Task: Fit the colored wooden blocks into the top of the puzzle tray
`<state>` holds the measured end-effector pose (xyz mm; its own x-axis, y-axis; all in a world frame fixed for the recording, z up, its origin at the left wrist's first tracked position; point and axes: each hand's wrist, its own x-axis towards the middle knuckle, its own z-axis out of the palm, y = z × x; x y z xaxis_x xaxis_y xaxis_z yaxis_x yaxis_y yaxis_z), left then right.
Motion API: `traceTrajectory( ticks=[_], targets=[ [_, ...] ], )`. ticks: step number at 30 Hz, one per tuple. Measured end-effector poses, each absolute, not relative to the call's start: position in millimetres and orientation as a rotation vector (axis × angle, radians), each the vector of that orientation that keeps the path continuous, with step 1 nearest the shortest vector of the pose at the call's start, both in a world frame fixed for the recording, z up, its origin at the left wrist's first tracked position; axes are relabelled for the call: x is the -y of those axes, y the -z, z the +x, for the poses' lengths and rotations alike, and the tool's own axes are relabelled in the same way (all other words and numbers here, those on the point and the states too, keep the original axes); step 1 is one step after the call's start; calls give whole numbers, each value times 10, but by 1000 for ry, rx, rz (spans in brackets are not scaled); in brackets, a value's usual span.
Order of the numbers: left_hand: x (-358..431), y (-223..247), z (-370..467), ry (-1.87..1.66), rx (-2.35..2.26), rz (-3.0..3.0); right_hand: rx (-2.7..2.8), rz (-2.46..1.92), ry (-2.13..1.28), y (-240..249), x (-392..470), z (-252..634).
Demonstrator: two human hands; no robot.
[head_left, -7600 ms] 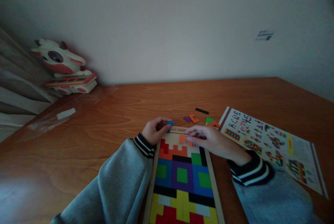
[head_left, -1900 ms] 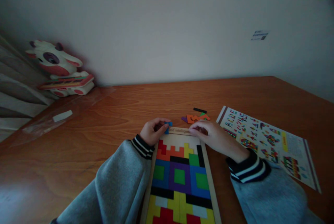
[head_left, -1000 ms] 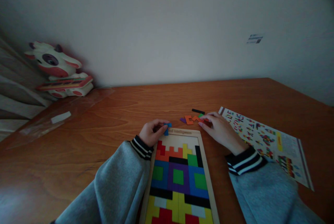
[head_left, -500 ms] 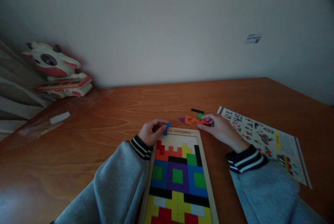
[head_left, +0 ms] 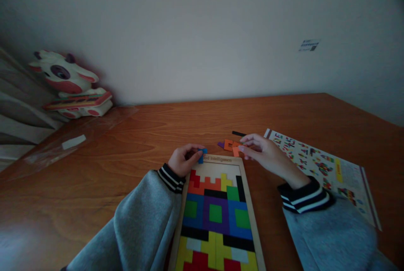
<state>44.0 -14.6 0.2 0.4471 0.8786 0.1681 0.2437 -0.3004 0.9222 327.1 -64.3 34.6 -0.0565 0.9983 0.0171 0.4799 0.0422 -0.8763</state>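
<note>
A wooden puzzle board [head_left: 252,216] lies in front of me, filled with coloured blocks apart from a bare strip at its far end. At its far left corner my left hand [head_left: 184,159] pinches a blue puzzle piece [head_left: 201,157] between thumb and fingers. Beyond the far right corner, my right hand [head_left: 260,151] has thumb and fingertips closed on an orange puzzle piece [head_left: 236,150], low over the table. Close to it lie another orange piece [head_left: 227,144], a purple piece [head_left: 220,144] and a black bar [head_left: 238,133]. My right fingers partly cover the pile.
A printed pattern sheet [head_left: 344,174] lies on the table to the right, partly under my right sleeve. A cow-shaped toy with a keyboard [head_left: 78,102] stands at the back left. Clear tape with a white strip [head_left: 73,142] is on the left. A wall [head_left: 202,31] rises behind the table.
My right hand has drawn an orange piece out of the pile towards the board's far right corner, its fingers lifting slightly. My left hand stays with the blue piece.
</note>
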Motion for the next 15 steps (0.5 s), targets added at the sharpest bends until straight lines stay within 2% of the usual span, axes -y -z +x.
traceTrajectory(
  ticks=[4, 11, 15],
  targets=[
    [144, 1, 436, -881, -956, 1786, 1728, -1323, -1278, -414, 736, 3043],
    [136, 12, 446, -884, -951, 1782, 1786, -1234, -1333, -313, 826, 2859],
    [130, 13, 447, -874, -942, 1778, 1883, -1289, -1219, -337, 824, 2844]
  ],
)
